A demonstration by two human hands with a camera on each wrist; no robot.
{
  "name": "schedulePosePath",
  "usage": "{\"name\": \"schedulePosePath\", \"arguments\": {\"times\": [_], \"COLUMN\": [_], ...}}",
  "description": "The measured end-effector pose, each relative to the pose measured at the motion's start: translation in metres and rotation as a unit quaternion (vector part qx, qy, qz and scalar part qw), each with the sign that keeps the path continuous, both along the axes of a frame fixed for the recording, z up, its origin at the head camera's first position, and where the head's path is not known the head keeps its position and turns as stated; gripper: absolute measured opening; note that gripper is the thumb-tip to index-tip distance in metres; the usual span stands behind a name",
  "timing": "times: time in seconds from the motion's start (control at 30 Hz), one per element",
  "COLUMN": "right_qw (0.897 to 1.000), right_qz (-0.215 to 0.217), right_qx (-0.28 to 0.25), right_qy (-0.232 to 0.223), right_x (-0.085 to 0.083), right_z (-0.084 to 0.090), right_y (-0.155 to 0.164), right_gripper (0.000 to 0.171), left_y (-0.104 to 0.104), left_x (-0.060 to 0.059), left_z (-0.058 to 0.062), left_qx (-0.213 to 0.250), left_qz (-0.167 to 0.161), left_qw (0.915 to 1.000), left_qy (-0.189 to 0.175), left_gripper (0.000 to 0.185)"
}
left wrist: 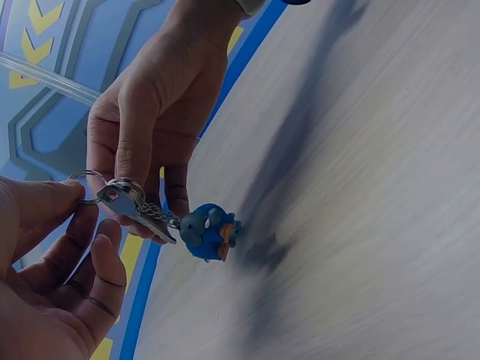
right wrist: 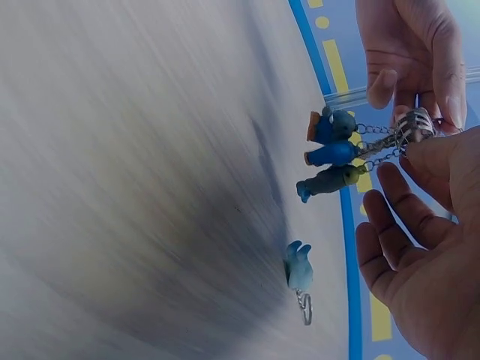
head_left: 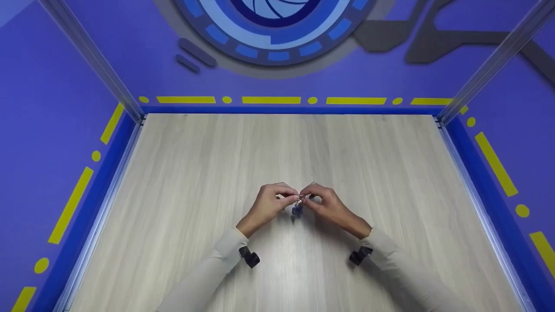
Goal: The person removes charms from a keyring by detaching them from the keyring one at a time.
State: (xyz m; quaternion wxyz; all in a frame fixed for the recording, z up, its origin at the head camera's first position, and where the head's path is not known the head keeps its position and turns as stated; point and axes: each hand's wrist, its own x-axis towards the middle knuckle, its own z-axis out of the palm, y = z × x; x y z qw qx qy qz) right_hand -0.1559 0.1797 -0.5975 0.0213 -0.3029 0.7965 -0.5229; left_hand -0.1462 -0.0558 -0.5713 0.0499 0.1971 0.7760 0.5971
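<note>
Over the table, my left hand (head_left: 269,201) pinches a metal key ring (left wrist: 88,187) between thumb and index finger. Opposite it, my right hand (head_left: 331,206) pinches the same bunch of rings with thumb and forefinger, its other fingers loosely bent. A silver key (left wrist: 131,208) hangs from the bunch. Short chains carry small blue figurines, among them a round blue one with orange feet (left wrist: 206,232) and a grey-green one (right wrist: 328,180). The fingertips partly hide the rings. Apart from the bunch, a light-blue figurine keychain (right wrist: 299,268) with its own ring appears to lie on the table.
The pale wood-grain table (head_left: 208,151) is bounded by blue panels with yellow marks (head_left: 271,100) at the back and both sides. Metal posts (head_left: 108,82) stand at the back corners. A small black camera (head_left: 250,256) sits on each wrist.
</note>
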Motion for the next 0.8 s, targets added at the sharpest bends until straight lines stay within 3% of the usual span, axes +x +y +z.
{"name": "schedulePosePath", "arguments": {"times": [0.27, 0.53, 0.8], "right_qw": [1.0, 1.0, 1.0], "right_qz": [-0.003, -0.01, -0.013], "right_qx": [0.003, -0.003, -0.003], "right_qy": [-0.018, 0.012, 0.006], "right_x": [0.003, 0.003, 0.005], "right_z": [0.004, 0.008, 0.012], "right_y": [0.006, 0.008, 0.011], "right_gripper": [0.008, 0.01, 0.008], "left_y": [-0.002, -0.001, -0.001], "left_x": [0.003, 0.003, 0.004], "left_z": [0.002, 0.003, 0.002], "left_qx": [-0.012, -0.004, -0.006], "left_qz": [-0.004, 0.001, 0.007], "left_qw": [0.9999, 1.0, 0.9999], "left_qy": [0.001, -0.007, -0.011], "left_gripper": [0.008, 0.009, 0.009]}}
